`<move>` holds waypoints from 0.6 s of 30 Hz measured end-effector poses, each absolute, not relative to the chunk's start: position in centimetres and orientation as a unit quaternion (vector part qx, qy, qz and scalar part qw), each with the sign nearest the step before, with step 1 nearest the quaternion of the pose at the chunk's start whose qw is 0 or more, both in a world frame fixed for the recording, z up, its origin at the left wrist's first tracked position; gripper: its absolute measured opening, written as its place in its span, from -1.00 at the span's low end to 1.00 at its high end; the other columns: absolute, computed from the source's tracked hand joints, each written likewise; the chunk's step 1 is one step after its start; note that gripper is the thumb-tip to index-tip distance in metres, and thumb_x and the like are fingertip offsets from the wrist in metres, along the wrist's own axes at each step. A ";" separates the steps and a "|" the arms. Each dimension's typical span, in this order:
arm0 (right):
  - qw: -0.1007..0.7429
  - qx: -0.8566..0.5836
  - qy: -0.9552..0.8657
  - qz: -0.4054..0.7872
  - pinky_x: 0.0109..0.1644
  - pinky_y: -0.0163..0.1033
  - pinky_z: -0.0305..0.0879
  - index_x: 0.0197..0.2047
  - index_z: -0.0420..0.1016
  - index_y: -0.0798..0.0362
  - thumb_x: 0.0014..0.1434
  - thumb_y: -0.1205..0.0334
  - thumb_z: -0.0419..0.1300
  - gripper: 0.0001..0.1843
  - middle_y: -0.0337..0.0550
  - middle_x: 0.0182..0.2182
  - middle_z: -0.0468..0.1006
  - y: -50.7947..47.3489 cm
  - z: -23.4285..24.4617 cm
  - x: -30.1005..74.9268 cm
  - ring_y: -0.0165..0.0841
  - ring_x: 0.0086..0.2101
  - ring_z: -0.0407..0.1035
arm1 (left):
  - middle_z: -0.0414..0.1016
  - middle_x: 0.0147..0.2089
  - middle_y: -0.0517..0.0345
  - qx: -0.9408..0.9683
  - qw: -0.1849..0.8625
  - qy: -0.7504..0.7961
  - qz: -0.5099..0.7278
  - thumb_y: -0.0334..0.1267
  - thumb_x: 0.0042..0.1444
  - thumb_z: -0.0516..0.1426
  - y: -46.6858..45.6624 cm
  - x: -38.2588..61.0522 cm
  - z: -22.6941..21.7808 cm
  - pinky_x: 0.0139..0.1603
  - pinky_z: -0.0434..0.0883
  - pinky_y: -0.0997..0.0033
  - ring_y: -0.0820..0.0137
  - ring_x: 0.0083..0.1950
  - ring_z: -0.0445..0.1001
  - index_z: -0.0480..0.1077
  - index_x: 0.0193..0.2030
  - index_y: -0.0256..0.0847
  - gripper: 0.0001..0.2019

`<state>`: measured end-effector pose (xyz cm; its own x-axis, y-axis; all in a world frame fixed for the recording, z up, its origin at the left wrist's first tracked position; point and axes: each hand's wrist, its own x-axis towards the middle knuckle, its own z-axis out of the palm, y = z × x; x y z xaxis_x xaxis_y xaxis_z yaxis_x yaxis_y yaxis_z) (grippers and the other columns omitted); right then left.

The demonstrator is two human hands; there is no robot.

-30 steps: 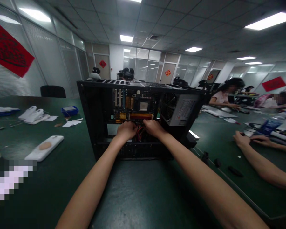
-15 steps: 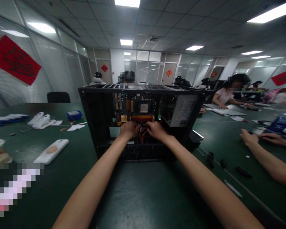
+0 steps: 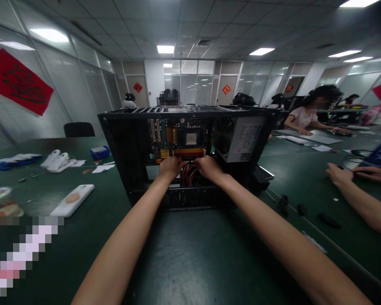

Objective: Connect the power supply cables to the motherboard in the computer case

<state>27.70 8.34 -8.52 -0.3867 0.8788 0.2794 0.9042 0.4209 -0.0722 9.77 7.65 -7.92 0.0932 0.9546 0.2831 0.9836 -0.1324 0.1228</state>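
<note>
A black computer case [image 3: 120,169] stands on the table with its open side facing me, showing the motherboard [image 3: 193,127] inside. Across the lower motherboard runs an orange-red row of memory slots [image 3: 189,152]. My left hand [image 3: 171,167] is closed at the left end of these slots. At their right end, my right hand [image 3: 209,168] is closed with fingers curled inward. What the fingertips grip is hidden. Bundled coloured cables [image 3: 190,174] hang between both hands, just below the slots. A silver power supply [image 3: 245,140] with a fan sits at the upper right of the case.
A white phone-like device [image 3: 73,200] and a blue box [image 3: 99,152] lie on the left of the green table [image 3: 180,254]. Small black parts [image 3: 329,220] lie right. Another person's hands [image 3: 339,173] rest further right; a person [image 3: 303,118] sits beyond.
The view has tilted and shifted slightly, so the case appears a little higher and further left. Both hands stay at the ends of the memory slots.
</note>
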 end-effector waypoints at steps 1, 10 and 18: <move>0.139 -0.536 -0.831 -0.046 0.05 -0.22 0.29 0.00 0.57 0.13 0.31 0.34 0.03 -0.67 0.14 -0.10 0.60 8.3 -8.5 27.7 -0.17 -0.04 0.49 | 0.60 -0.15 -0.06 -0.737 0.048 -0.658 -0.149 0.12 0.27 -0.01 7.6 9.8 -7.9 -0.16 0.44 0.27 0.13 -0.08 0.56 0.58 -0.12 -0.06 -0.57; 0.168 -0.546 -0.818 -0.061 -0.12 -0.26 0.30 -0.01 0.54 0.10 0.35 0.29 -0.03 -0.66 0.10 -0.15 0.62 8.2 -8.6 27.7 -0.19 -0.12 0.52 | 0.61 -0.15 -0.07 -0.741 0.019 -0.652 -0.159 0.04 0.28 0.00 7.6 10.4 -8.1 -0.20 0.42 0.29 0.13 -0.09 0.57 0.59 -0.16 -0.10 -0.60; 0.183 -0.548 -0.813 -0.067 -0.20 -0.27 0.28 -0.06 0.53 0.14 0.33 0.29 -0.01 -0.70 0.11 -0.21 0.62 8.6 -9.0 27.6 -0.21 -0.20 0.52 | 0.61 -0.15 -0.04 -0.730 0.012 -0.662 -0.169 0.09 0.25 0.01 8.0 9.9 -8.2 -0.19 0.40 0.28 0.11 -0.08 0.55 0.59 -0.18 -0.05 -0.60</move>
